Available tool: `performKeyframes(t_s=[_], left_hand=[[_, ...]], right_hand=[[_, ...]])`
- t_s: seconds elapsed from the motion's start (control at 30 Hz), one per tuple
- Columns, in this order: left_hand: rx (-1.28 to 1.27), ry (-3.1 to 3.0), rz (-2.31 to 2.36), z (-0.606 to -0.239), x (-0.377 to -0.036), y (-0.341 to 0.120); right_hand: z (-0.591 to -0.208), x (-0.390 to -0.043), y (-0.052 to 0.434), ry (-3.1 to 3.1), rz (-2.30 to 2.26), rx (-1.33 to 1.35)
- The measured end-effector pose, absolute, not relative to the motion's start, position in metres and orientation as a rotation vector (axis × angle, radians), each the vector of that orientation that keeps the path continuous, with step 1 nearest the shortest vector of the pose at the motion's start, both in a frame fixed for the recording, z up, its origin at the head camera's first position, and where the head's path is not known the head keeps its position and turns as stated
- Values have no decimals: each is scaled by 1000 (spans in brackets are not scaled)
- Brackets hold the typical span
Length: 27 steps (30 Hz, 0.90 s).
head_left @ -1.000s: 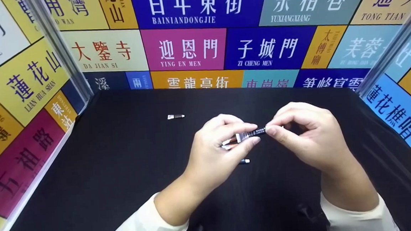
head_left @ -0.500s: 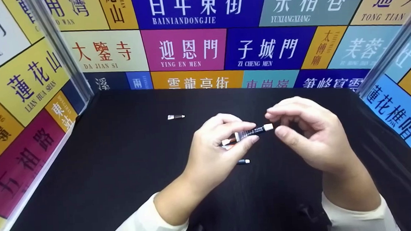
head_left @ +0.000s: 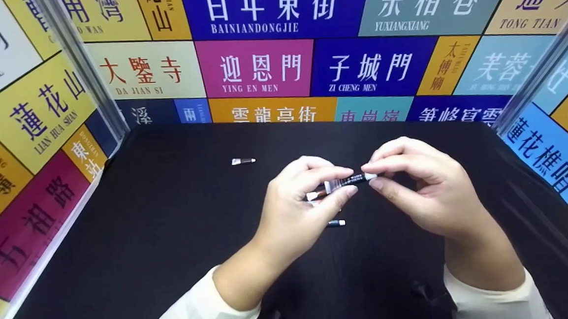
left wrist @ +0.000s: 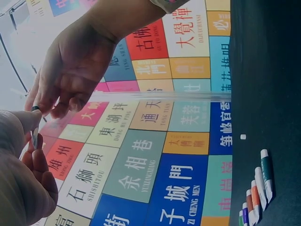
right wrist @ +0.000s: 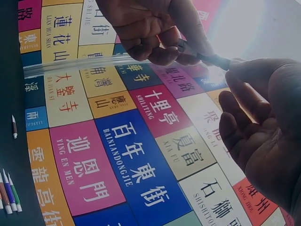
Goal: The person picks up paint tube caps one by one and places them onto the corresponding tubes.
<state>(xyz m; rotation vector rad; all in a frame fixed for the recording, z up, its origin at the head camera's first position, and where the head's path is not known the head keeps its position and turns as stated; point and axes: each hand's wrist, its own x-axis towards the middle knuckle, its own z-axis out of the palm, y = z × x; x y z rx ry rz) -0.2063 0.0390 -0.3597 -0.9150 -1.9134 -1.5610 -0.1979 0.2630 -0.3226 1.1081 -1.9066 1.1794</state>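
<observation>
In the head view, my left hand [head_left: 294, 203] pinches a small paint tube [head_left: 348, 181] between thumb and fingers. It has a black label with white print and a flat crimped end, which points left. My right hand [head_left: 426, 192] pinches the tube's white cap [head_left: 371, 176] with thumb and forefinger. Seen from the right wrist, the tube [right wrist: 214, 61] bridges the two hands, raised above the tabletop. Below the hands lie more paint tubes, among them a brown one [head_left: 319, 195] and a dark teal one [head_left: 337, 223], partly hidden by the left hand.
A lone dark tube [head_left: 243, 161] lies farther back on the black tablecloth [head_left: 178, 205]. The left wrist view shows several coloured tubes side by side, including a dark green one [left wrist: 266, 172], and a small white piece [left wrist: 243, 137] near them. Printed panels [head_left: 259, 70] enclose the table.
My right hand had its fingers on the cap, came off it half a second ago so the cap showed fully, and now pinches it again. The left hand keeps its hold.
</observation>
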Motion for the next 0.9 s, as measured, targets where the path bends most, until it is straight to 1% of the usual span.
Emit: performKeyframes(t_s=[0.23, 0.5, 0.9], left_hand=[[-912, -1923, -1557, -360, -207, 37], [-885, -1966, -1655, -363, -211, 38], [-852, -1991, -1563, -366, -218, 37]], right_hand=[[-325, -202, 263, -1975, 1089, 1027], [-325, -203, 264, -2046, 980, 968], [-328, -211, 266, -2065, 1002, 945]])
